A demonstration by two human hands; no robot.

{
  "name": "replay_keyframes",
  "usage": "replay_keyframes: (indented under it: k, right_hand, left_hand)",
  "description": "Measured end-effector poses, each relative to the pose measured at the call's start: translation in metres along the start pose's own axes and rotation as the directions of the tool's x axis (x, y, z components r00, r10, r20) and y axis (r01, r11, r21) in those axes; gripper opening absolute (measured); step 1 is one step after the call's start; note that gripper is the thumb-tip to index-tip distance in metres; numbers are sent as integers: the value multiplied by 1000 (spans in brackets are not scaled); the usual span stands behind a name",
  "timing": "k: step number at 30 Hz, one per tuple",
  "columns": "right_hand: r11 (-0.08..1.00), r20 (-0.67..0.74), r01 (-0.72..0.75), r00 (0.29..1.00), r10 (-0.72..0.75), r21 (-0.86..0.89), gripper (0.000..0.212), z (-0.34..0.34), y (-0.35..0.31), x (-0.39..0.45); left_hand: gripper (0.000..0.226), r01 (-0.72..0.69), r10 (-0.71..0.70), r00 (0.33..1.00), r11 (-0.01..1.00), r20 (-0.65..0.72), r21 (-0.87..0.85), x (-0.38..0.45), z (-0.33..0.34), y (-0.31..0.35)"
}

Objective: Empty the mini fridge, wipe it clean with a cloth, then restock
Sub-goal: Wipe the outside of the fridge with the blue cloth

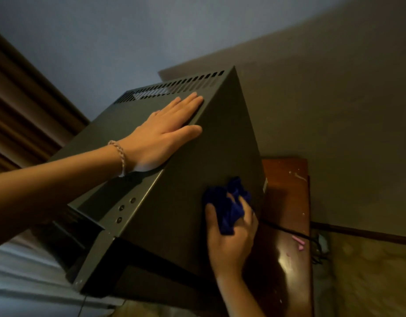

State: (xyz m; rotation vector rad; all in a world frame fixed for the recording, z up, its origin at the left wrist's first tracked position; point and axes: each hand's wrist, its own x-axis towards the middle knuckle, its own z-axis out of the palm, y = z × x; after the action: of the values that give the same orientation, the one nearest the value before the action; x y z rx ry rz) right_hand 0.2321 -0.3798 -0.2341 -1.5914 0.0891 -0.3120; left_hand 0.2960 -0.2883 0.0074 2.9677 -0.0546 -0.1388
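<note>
While L hand lies flat atop fridge, R hand presses cloth on its side.

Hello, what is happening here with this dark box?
A person is wiping the outside of a dark grey metal mini fridge. The left hand rests flat on its top, near the vent slots. The right hand grips a crumpled dark blue cloth against the side panel. The fridge stands on a glossy brown wooden table.

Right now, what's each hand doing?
Left hand: open, flat on the mini fridge top.
Right hand: gripping the blue cloth against the fridge's side.
</note>
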Motion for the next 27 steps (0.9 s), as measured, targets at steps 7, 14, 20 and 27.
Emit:
replay_keyframes:
  k: [7,14,20,27]
  right_hand:
    - [997,-36,71,997,-72,-40,60,-3,4,-34]
    - [985,-29,-152,988,155,78,82,15,11,52]
    - [960,7,-279,960,279,26,96,33,57,137]
    - [851,113,-525,845,523,-8,76,37,108,192]
  left_hand:
    - [72,6,-6,1000,1000,0,-11,-1,0,1]
    - [71,-4,4,1000,1000,-2,5,-1,1,-2]
    - [76,-30,30,1000,1000,-8,4,4,0,-8]
    - [72,-39,38,999,999,-20,-21,4,0,-10]
